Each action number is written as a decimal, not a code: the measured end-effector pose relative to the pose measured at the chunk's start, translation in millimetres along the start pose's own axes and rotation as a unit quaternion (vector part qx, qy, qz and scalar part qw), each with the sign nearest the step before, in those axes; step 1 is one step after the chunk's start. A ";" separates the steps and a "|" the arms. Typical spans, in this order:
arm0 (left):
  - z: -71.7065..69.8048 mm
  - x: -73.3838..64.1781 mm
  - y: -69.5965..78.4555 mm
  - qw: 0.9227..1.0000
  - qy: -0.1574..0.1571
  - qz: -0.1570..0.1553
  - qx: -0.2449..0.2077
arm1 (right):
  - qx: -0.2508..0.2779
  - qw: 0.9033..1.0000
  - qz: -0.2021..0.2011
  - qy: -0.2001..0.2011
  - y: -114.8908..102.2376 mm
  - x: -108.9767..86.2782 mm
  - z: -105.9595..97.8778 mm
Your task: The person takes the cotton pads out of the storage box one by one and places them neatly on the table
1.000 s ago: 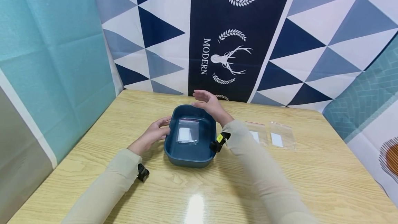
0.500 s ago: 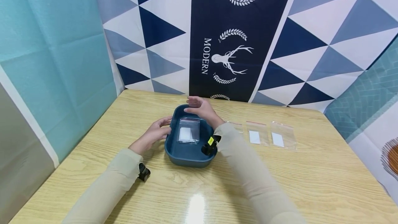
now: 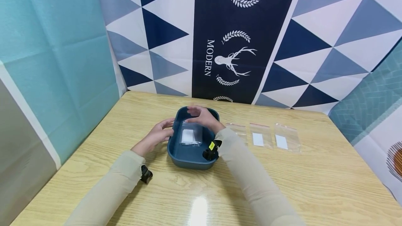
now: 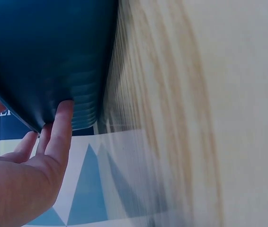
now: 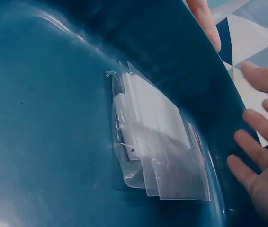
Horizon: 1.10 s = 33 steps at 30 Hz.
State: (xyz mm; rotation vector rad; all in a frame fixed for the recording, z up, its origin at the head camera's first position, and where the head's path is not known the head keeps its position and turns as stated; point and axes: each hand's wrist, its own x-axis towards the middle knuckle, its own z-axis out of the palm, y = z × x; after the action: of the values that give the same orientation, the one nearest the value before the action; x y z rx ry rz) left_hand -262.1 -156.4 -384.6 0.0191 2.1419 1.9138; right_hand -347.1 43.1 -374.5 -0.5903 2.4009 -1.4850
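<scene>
A dark blue rectangular bin (image 3: 191, 165) stands on the wooden table. Inside it lies a small stack of clear zip bags (image 3: 192, 137) with white cards in them; the right wrist view shows the bags (image 5: 165, 137) overlapping close to one wall. My left hand (image 3: 155, 136) rests its fingertips on the bin's left outer wall, and in the left wrist view its fingers (image 4: 62, 125) reach along that wall, fairly straight. Over the far part of the bin hovers my right hand (image 3: 203, 117), fingers spread and nothing in them, above the bags.
To the right of the bin, a row of clear zip bags lies flat: one partly behind the right forearm (image 3: 238, 129), a middle bag (image 3: 261, 137) and a far-right bag (image 3: 287, 137). Patterned cloth (image 3: 169, 44) hangs behind the table's back edge.
My right hand has moved left and down over the bin, uncovering another zip bag on the table beside it. My left hand stays at the bin's wall.
</scene>
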 end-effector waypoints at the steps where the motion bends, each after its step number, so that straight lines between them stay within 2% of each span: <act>1: 0.1 -0.4 0.1 1.000 -0.001 0.000 -0.001 | -0.010 1.000 0.004 -0.006 0.5 0.0 0.3; 7: 0.3 0.3 -3.0 1.000 0.007 0.000 0.002 | -0.043 0.997 0.011 -0.060 3.1 -0.7 1.4; 17: 1.5 0.1 -3.8 1.000 0.015 0.012 0.009 | -0.077 0.987 0.031 -0.139 6.5 -1.2 1.4; 25: 2.5 -5.6 1.9 1.000 0.007 0.011 0.007 | -0.134 0.966 0.031 -0.219 5.8 -3.7 1.9; 27: 2.6 -5.6 1.5 1.000 0.010 0.010 0.011 | -0.149 0.962 0.034 -0.228 5.8 -3.3 2.2; 29: 0.6 0.7 -5.1 1.000 0.015 0.008 0.008 | -0.169 0.958 0.039 -0.230 5.8 -3.2 2.3; 33: 0.2 0.8 -5.3 1.000 0.015 0.006 0.008 | -0.197 0.952 0.043 -0.231 5.9 -3.4 2.9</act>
State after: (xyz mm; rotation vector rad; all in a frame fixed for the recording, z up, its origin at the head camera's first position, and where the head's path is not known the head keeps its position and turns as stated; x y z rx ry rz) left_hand -261.9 -156.7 -390.0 0.0067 2.1810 1.9158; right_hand -344.1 44.7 -381.1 -0.8013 2.3026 -0.7222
